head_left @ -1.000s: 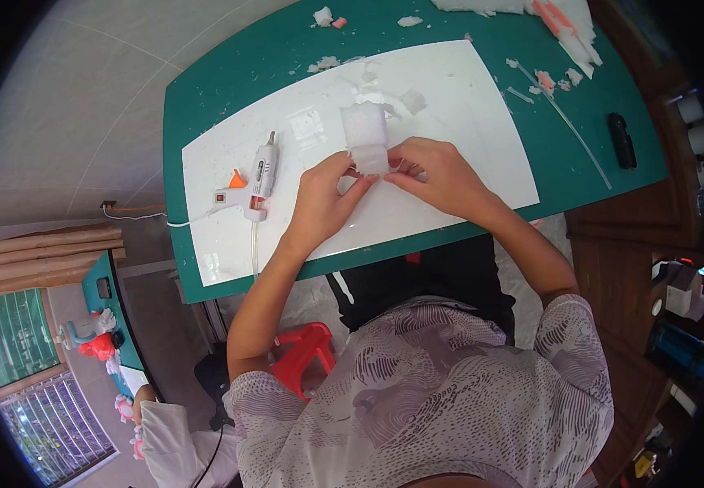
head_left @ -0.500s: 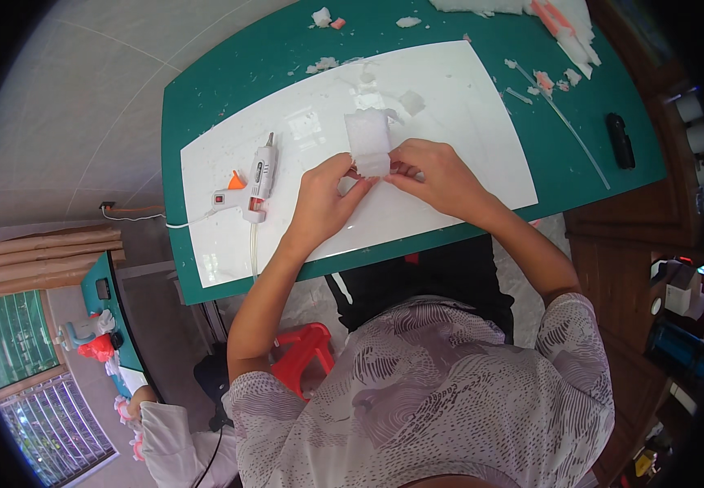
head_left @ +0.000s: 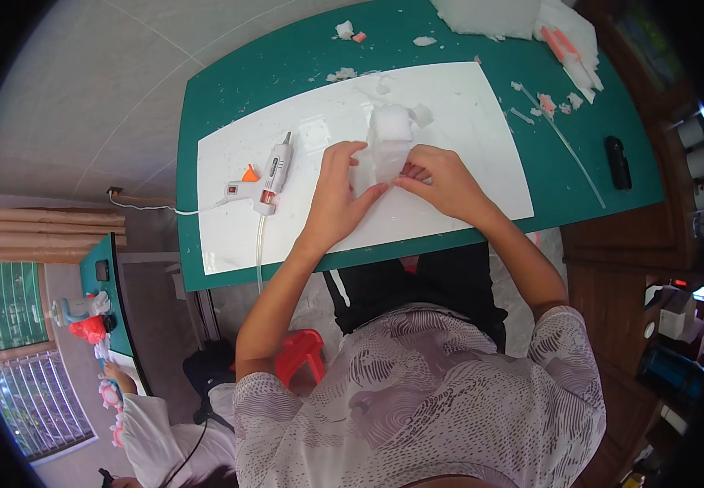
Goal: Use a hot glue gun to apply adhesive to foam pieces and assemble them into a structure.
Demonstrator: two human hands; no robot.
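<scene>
A white foam block [head_left: 391, 138] with a soft, rough surface stands on the white board, between my two hands. My right hand [head_left: 441, 180] pinches its lower right edge, thumb and fingertips closed on it. My left hand [head_left: 337, 191] is spread along the block's left side, its index finger lifted away from the foam. Its thumb tip reaches the block's near bottom corner, close to the right thumb. Part of the right fingertips is hidden behind the foam.
A hot glue gun [head_left: 271, 183] with an orange trigger lies left on the white board [head_left: 230, 236], its cord trailing left. Foam sheets [head_left: 490, 16], scraps [head_left: 342, 75], a clear glue stick [head_left: 572, 154] and a black object [head_left: 617, 163] lie on the green table [head_left: 555, 191]. Another person [head_left: 165, 431] sits lower left.
The foam block has tilted, so its top and near side show differently. My left fingers have loosened and spread from it, while my right hand keeps its pinch. The whole view has shifted slightly.
</scene>
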